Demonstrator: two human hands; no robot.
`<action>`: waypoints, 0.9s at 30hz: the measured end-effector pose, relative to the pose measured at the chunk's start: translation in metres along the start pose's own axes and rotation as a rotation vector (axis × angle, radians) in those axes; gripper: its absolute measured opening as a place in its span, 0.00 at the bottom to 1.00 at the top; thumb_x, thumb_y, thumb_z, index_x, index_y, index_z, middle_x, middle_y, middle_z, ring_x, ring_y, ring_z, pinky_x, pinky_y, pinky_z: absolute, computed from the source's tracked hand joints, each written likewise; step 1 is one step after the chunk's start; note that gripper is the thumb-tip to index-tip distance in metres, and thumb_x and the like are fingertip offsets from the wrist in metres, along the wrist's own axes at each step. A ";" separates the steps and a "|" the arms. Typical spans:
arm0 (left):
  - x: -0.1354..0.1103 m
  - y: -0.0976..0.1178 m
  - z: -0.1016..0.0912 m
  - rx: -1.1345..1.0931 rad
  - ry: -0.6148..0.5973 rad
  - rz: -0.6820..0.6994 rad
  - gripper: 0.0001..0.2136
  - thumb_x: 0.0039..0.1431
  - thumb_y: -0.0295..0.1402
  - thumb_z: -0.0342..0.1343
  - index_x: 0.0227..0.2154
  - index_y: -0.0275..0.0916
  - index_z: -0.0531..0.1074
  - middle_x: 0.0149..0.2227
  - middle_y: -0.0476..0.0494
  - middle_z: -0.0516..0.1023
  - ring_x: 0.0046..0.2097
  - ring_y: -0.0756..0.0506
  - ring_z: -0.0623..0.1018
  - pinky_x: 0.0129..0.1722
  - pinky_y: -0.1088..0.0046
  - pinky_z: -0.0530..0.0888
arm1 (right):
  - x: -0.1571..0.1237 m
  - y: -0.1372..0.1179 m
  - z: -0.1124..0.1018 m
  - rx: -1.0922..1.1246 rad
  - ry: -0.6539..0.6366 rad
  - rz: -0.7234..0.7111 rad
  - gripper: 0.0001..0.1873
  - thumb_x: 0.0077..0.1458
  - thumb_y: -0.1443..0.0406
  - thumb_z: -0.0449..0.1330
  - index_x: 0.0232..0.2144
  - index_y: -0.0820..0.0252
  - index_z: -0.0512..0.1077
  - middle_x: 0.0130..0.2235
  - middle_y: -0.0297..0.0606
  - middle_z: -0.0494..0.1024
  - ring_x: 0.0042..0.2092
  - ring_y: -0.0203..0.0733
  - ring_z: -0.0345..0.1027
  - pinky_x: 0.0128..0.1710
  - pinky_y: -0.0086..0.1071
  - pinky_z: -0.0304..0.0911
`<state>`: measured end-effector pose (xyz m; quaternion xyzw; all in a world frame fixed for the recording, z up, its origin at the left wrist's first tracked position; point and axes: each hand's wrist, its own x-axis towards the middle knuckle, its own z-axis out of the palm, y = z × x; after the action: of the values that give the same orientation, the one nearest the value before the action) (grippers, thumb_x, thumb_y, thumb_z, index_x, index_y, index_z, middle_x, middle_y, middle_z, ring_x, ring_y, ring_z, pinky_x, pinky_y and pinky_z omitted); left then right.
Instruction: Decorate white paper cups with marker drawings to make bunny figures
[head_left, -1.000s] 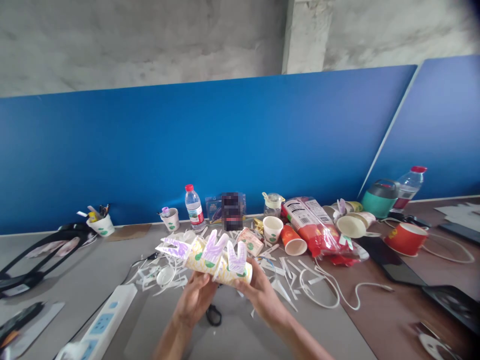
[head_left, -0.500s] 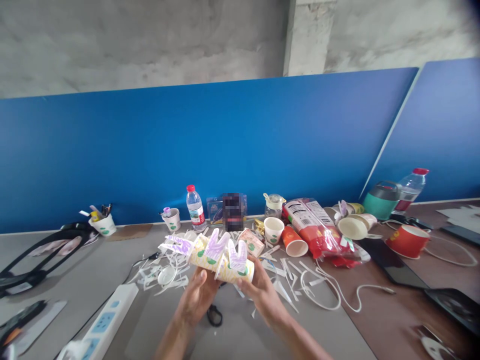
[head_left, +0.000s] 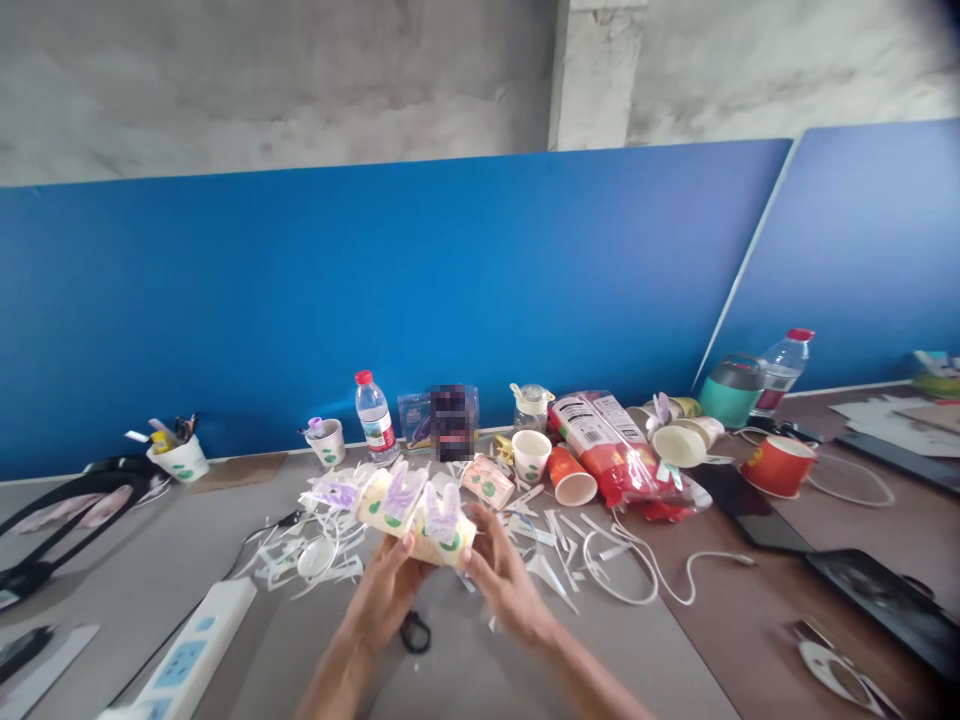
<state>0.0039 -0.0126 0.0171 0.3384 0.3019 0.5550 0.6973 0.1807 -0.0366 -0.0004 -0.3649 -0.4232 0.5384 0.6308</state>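
Observation:
Between both hands I hold a pair of paper cups (head_left: 439, 548) joined end to end, lying on their sides above the desk. They carry yellow scribbles and green leaf prints, with purple-coloured paper pieces (head_left: 405, 495) standing up on top and more sticking out at the left end. My left hand (head_left: 386, 590) grips them from below, its thumb on the near side. At the right end, my right hand (head_left: 510, 580) has its thumb and fingers closed around the cup. Behind them lies a pink-coloured paper cup (head_left: 487, 482).
White paper scraps (head_left: 319, 555) litter the desk around the cups. Farther back stand a water bottle (head_left: 373, 415), a white paper cup (head_left: 532, 458) and a red cup package (head_left: 615, 450). A power strip (head_left: 187, 655) lies at left, a black hair tie (head_left: 415, 633) in front, a white cable (head_left: 637, 600) at right.
The whole scene has shifted a little left in view as the head turned right. The joined cups are still held in both hands and have tilted slightly.

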 end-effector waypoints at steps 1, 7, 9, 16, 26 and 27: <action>0.002 0.002 -0.002 0.001 0.027 -0.002 0.33 0.53 0.41 0.76 0.62 0.43 0.76 0.52 0.38 0.87 0.50 0.36 0.86 0.51 0.61 0.82 | 0.003 0.000 -0.005 -0.048 0.041 0.003 0.38 0.48 0.43 0.74 0.56 0.52 0.74 0.53 0.45 0.82 0.53 0.56 0.78 0.49 0.43 0.75; 0.013 0.011 -0.011 0.014 0.134 0.007 0.27 0.53 0.31 0.75 0.56 0.40 0.79 0.46 0.40 0.89 0.45 0.38 0.88 0.42 0.67 0.83 | 0.034 0.002 -0.043 -0.661 0.348 -0.290 0.22 0.55 0.51 0.64 0.47 0.57 0.76 0.49 0.49 0.80 0.54 0.60 0.73 0.58 0.54 0.67; 0.016 0.011 -0.012 0.019 0.176 0.003 0.26 0.54 0.29 0.74 0.56 0.39 0.78 0.43 0.41 0.90 0.42 0.39 0.88 0.41 0.67 0.83 | 0.043 0.009 -0.054 -0.820 0.406 -0.368 0.19 0.57 0.53 0.60 0.47 0.57 0.76 0.49 0.50 0.80 0.54 0.60 0.72 0.57 0.56 0.67; 0.024 0.010 -0.019 -0.096 0.315 -0.004 0.22 0.59 0.18 0.65 0.56 0.37 0.77 0.37 0.42 0.89 0.35 0.44 0.87 0.37 0.72 0.83 | 0.054 0.022 -0.069 -0.974 0.428 -0.413 0.18 0.55 0.56 0.57 0.44 0.57 0.76 0.48 0.53 0.80 0.53 0.63 0.71 0.57 0.60 0.66; 0.041 0.006 -0.037 -0.204 0.462 0.029 0.14 0.62 0.16 0.59 0.47 0.38 0.78 0.32 0.46 0.86 0.35 0.47 0.86 0.40 0.75 0.81 | 0.060 0.016 -0.069 -1.063 0.413 -0.431 0.15 0.52 0.57 0.59 0.42 0.53 0.77 0.44 0.50 0.81 0.51 0.65 0.72 0.55 0.60 0.68; 0.043 0.005 -0.039 -0.207 0.480 0.026 0.13 0.62 0.16 0.59 0.44 0.38 0.78 0.30 0.47 0.85 0.34 0.47 0.85 0.40 0.75 0.81 | 0.062 0.015 -0.069 -1.075 0.409 -0.426 0.16 0.52 0.58 0.59 0.42 0.54 0.77 0.44 0.50 0.81 0.51 0.66 0.72 0.55 0.59 0.68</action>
<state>-0.0217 0.0354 -0.0040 0.1278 0.3957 0.6563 0.6295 0.2427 0.0267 -0.0317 -0.6352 -0.5696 0.0308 0.5207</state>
